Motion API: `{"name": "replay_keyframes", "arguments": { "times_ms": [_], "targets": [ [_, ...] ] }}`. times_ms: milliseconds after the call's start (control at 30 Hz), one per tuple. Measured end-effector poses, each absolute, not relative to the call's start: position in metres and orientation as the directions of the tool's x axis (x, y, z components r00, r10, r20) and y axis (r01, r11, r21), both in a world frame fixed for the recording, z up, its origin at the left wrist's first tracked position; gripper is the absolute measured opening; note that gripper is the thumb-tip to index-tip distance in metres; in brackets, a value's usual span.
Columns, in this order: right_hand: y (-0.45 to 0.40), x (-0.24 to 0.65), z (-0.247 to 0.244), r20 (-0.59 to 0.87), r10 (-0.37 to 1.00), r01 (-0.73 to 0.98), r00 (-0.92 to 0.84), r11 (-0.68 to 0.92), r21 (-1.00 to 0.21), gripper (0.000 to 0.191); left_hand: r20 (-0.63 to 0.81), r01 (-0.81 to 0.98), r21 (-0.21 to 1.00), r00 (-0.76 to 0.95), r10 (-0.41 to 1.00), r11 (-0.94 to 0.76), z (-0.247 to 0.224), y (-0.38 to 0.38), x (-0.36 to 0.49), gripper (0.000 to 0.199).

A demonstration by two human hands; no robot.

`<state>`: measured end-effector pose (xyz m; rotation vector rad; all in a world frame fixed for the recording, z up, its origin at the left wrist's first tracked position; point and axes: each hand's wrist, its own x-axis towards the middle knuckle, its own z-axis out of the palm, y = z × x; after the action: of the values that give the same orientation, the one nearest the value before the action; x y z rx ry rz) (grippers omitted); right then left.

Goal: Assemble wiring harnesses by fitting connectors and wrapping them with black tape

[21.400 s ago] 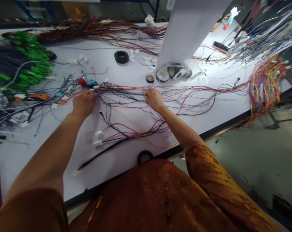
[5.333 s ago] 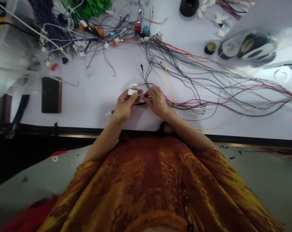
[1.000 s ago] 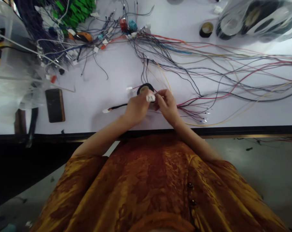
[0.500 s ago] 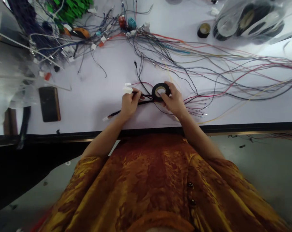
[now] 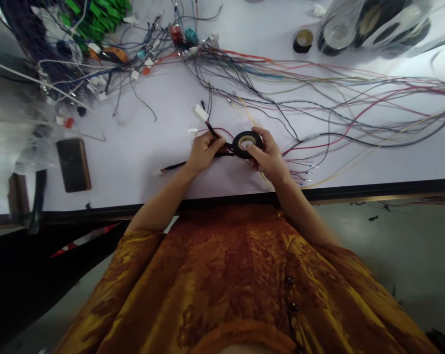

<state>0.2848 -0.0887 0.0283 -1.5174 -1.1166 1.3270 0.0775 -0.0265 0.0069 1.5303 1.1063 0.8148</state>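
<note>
On the white worktable (image 5: 141,142), a black wire harness (image 5: 178,167) meets a roll of black tape (image 5: 237,146)

The left hand (image 5: 204,153) is closed around the harness, its fingers curled over the black bundle. The right hand (image 5: 265,153) holds the tape roll by its rim between thumb and fingers, just beside the left hand, with the roll's pale core showing. The roll stands tilted against the harness, near the table's dark front edge.

The main change from half a second ago is at the left hand. A white connector (image 5: 200,112) that sat at its fingertips now sticks up and away from them on a short black stub, well clear of the grip. A small white connector (image 5: 193,131) lies just above the knuckles, on a thin red wire. A third white connector (image 5: 156,172) ends the harness's long black tail, out to the left on the table.

Loose colored wires (image 5: 355,101) fan out to the right of the hands. Beyond them stand a smaller tape roll (image 5: 302,41) and a clear plastic bag of tape rolls (image 5: 370,24). To the left lie a dark flat slab (image 5: 73,164) and a tangle of wires with green connectors (image 5: 93,19).
</note>
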Motion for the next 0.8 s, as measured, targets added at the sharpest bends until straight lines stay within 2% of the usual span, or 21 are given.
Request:
{"name": "replay_keyframes", "arguments": {
  "times_ms": [100,233,333,467,567,667,733,800],
  "targets": [
    [-0.098,0.281,0.042,-0.286,0.958,0.074,0.015,-0.286,-0.955,0.057,-0.012,0.244,0.967,0.336,0.942,-0.075,0.011,-0.024,0.080,0.034],
    [-0.117,0.259,0.054,-0.284,0.959,0.048,-0.023,-0.282,-0.958,0.060,0.087,0.371,0.897,0.386,0.919,-0.241,0.033,-0.018,0.080,0.029],
    [-0.132,0.230,0.046,-0.253,0.967,-0.010,-0.036,-0.253,-0.967,0.065,0.086,0.528,0.766,0.480,0.873,-0.366,0.058,-0.012,0.086,0.024],
    [-0.140,0.205,0.027,-0.148,0.978,-0.057,-0.147,-0.157,-0.986,0.065,-0.046,0.716,0.547,0.545,0.837,-0.435,0.083,-0.011,0.102,0.022],
    [-0.132,0.217,0.022,-0.080,0.987,0.059,-0.139,-0.072,-0.996,0.048,-0.083,0.785,0.412,0.539,0.838,-0.463,0.088,-0.025,0.110,0.015],
    [-0.110,0.244,0.024,-0.064,0.996,0.125,0.055,-0.070,-0.990,0.024,-0.060,0.795,0.324,0.559,0.827,-0.514,0.076,-0.054,0.106,0.021],
    [-0.090,0.258,0.024,-0.081,0.990,0.123,0.111,-0.095,-0.988,0.025,-0.015,0.753,0.335,0.606,0.795,-0.567,0.061,-0.075,0.098,0.028],
    [-0.071,0.262,0.024,-0.115,0.991,0.143,0.067,-0.124,-0.982,0.032,0.076,0.653,0.414,0.669,0.739,-0.634,0.044,-0.091,0.089,0.031]
  ]
}}
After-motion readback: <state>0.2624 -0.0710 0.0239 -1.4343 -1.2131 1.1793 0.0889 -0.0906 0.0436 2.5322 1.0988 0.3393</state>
